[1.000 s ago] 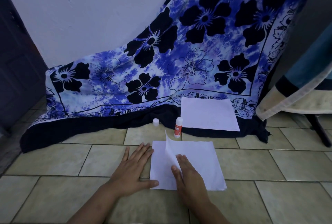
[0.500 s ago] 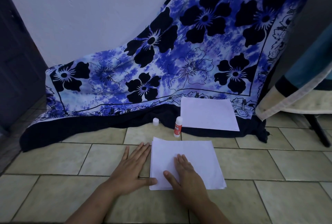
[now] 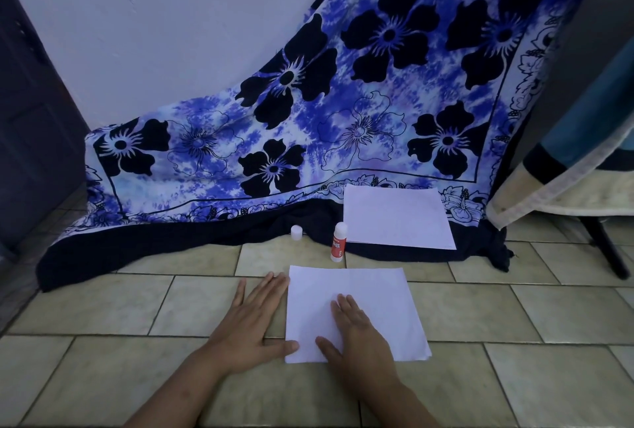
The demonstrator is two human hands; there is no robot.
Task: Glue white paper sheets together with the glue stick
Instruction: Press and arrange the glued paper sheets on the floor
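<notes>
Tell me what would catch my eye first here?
The blue flowered cloth draped down the wall at the back. In front, on the tiled floor, the right hand lies flat on white paper sheets, the left hand flat at their left edge. Behind those stands a glue stick, a small white cap to its left.
</notes>
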